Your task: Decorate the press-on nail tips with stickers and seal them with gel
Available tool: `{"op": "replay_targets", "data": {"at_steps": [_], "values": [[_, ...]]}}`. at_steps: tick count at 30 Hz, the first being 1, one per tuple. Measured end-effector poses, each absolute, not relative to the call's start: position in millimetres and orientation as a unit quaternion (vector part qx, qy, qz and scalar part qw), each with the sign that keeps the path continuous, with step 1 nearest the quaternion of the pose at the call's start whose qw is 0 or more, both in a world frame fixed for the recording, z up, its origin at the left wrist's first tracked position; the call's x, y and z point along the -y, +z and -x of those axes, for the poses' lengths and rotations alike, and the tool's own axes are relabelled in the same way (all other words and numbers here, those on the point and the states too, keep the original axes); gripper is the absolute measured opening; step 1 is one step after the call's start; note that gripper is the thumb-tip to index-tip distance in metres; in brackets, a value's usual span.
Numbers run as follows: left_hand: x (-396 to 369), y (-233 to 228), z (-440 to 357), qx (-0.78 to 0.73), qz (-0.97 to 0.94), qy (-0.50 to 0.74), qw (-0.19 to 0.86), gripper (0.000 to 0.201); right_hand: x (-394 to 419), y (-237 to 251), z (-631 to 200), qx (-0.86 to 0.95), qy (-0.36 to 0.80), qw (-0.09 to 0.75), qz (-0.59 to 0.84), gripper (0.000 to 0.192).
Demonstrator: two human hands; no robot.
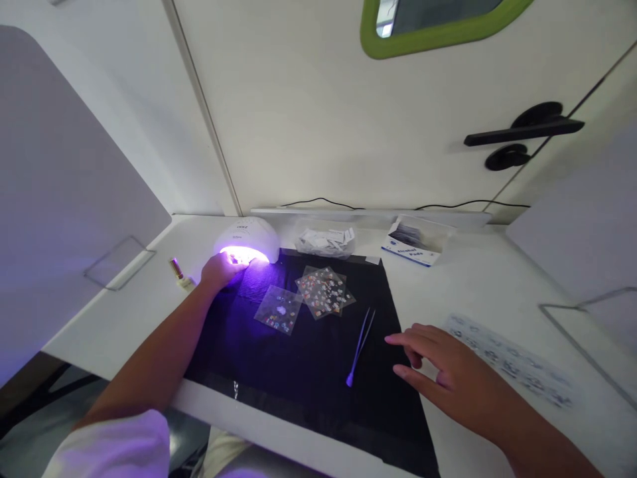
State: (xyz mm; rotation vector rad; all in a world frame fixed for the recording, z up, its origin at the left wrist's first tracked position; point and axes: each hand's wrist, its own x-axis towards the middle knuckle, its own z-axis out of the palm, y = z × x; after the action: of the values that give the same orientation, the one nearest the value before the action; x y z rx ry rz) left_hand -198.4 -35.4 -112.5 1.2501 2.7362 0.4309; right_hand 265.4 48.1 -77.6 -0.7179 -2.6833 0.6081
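My left hand (221, 271) is at the mouth of a white nail lamp (249, 234), which glows purple. Its fingers reach into the glare, so their pose is hidden. Over the right edge of a black mat (318, 365) hovers my right hand (432, 358), index finger and thumb apart, with nothing between them. Nearest to it on the mat lie tweezers (359, 348). Clear sheets of small nail stickers (326, 292) overlap near the mat's middle, and a clear packet of small decorations (279, 309) lies to their left.
Behind the mat stand a clear tub of white packets (325, 241) and an open alcohol pads box (415, 242). A clear tray of small pieces (507, 358) lies beyond my right hand. A small gold-and-white item (179, 271) is left of the lamp. White panels flank the table.
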Motion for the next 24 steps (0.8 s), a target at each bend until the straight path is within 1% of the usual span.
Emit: {"op": "replay_targets", "data": {"at_steps": [6, 13, 24], "values": [[42.5, -109.4, 190.0, -0.921, -0.365, 0.121, 0.062, 0.035, -45.5, -72.9, -265.6, 0.945, 0.204, 0.148, 0.211, 0.028], [37.0, -108.0, 186.6, -0.935, -0.331, 0.114, 0.051, 0.034, -45.5, -75.1, -267.1, 0.946, 0.197, 0.156, 0.202, 0.03], [48.8, -103.3, 198.7, -0.902, -0.403, 0.137, 0.078, 0.034, -44.1, -71.9, -266.5, 0.951, 0.196, 0.149, 0.187, 0.026]]}}
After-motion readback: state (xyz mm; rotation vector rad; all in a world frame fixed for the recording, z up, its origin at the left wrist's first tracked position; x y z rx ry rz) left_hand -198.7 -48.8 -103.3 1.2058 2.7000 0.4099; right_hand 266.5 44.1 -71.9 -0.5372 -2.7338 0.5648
